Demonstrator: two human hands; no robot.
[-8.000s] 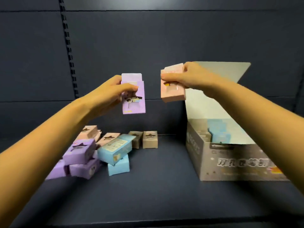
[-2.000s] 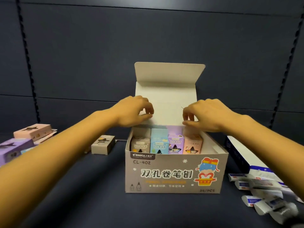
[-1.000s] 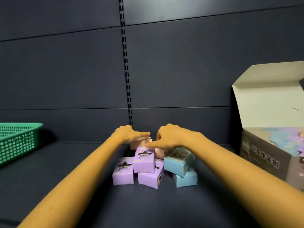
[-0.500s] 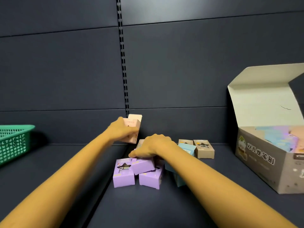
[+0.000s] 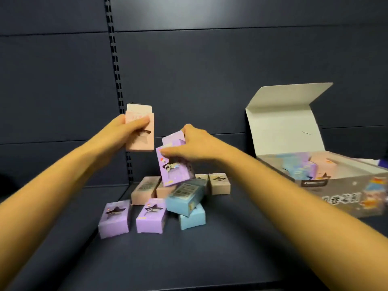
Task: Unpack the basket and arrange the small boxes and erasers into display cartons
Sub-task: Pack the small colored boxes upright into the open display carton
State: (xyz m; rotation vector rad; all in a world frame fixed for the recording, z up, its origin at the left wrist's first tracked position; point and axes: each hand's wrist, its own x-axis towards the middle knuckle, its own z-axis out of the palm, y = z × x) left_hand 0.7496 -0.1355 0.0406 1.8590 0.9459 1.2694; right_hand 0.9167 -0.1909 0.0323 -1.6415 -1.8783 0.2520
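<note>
1. My left hand [image 5: 128, 128] has its grip closed around a pink box [image 5: 140, 131], held upright above the shelf [image 5: 210, 259].
2. My right hand [image 5: 193, 145] pinches a purple box [image 5: 175, 164] by its top, tilted, just over the pile [image 5: 168, 198].
3. The pile of purple, blue, pink and tan boxes lies left of centre.
4. The open carton [image 5: 315, 185] stands at far right, lid up, partly filled.

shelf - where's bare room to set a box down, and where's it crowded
Free: the shelf in front of the loose pile, and the strip between the pile and the display carton. Crowded: around the purple boxes, blue boxes and tan boxes, which touch or overlap.
</note>
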